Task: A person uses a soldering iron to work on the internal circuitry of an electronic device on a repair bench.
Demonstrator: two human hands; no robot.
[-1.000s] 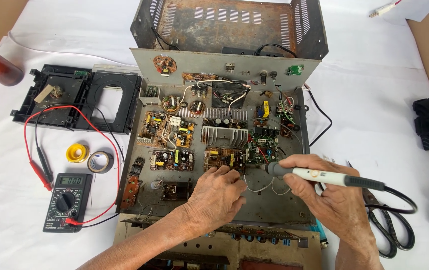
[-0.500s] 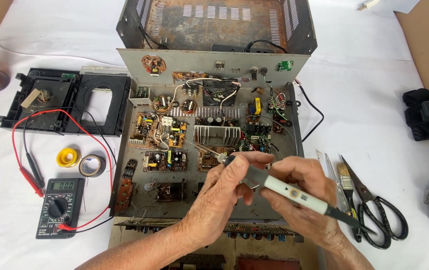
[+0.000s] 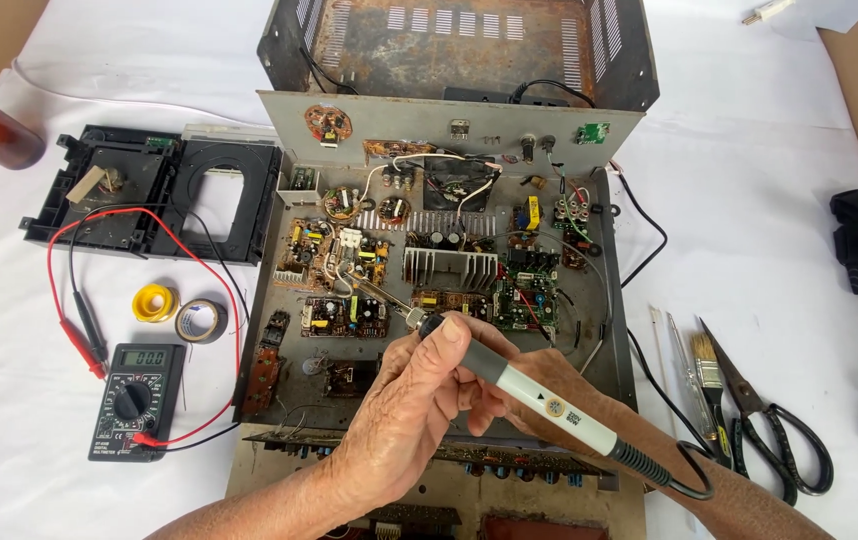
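I hold the soldering iron [image 3: 524, 385] in my right hand [image 3: 559, 395], fingers wrapped round its smooth grey-white barrel and black rubbery collar; its thin metal tip slants up to the left and ends over the small beige circuit board [image 3: 334, 255] crowded with yellow and white parts. My left hand [image 3: 414, 400] is curled closed against the iron's front end, thumb laid over the black collar, so both hands clasp the one tool. The iron's black cord [image 3: 684, 475] loops off at the near right.

All this sits above the open metal chassis [image 3: 269, 330], a dull grey, scuffed tray holding several green and brown boards and a ribbed aluminium heat sink [image 3: 449, 265] near its middle. Its rusted, slotted lid [image 3: 459, 40] stands on the far side.

On the white cloth to the left lie a black digital multimeter [image 3: 134, 400] with red and black leads, a yellow solder spool [image 3: 156, 302], a roll of tape [image 3: 201, 321] and a black plastic frame [image 3: 159, 195]. To the right lie a brush [image 3: 709, 375] and black-handled scissors [image 3: 774, 425]
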